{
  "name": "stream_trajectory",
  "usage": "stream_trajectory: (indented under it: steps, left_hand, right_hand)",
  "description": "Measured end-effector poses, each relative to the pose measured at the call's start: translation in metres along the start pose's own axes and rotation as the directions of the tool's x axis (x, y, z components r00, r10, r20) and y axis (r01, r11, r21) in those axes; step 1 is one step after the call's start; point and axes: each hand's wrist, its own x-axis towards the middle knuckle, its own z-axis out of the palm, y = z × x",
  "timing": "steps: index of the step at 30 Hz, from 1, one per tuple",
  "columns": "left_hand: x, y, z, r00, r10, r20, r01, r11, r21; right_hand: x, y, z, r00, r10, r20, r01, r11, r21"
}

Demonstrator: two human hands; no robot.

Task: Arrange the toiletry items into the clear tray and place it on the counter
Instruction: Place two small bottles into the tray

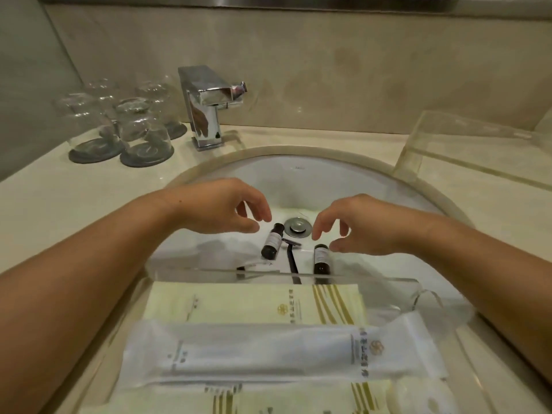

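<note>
A clear tray (424,286) sits over the near rim of the sink, holding a cream packet with gold stripes (254,303) and a long white sachet (268,351). In the white basin (343,180) lie two small dark bottles, the left one (272,241) and the right one (321,259), with a black razor (290,258) between them and a white packet (260,265) beside them. My left hand (227,206) hovers just above the left bottle, fingers loosely curled, holding nothing. My right hand (355,224) hovers above the right bottle, thumb and forefinger apart, empty.
A chrome faucet (209,106) stands behind the basin. Several upturned glasses (131,121) on dark coasters occupy the back left counter. A second clear tray (466,138) sits on the right counter (493,210). The drain plug (297,227) lies between my hands.
</note>
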Motion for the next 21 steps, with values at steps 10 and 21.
stream_trajectory:
  steps: [10,21]
  left_hand:
    - [0.059,-0.011,0.018,0.979,-0.040,0.200,0.017,0.993,0.114]
    - [0.075,-0.019,0.032,0.955,-0.031,0.294,-0.015,0.988,0.153]
  right_hand:
    - [0.031,0.003,0.020,0.976,-0.045,0.215,0.064,0.995,-0.081]
    - [0.031,0.001,0.026,0.970,0.023,0.242,0.002,0.995,-0.104]
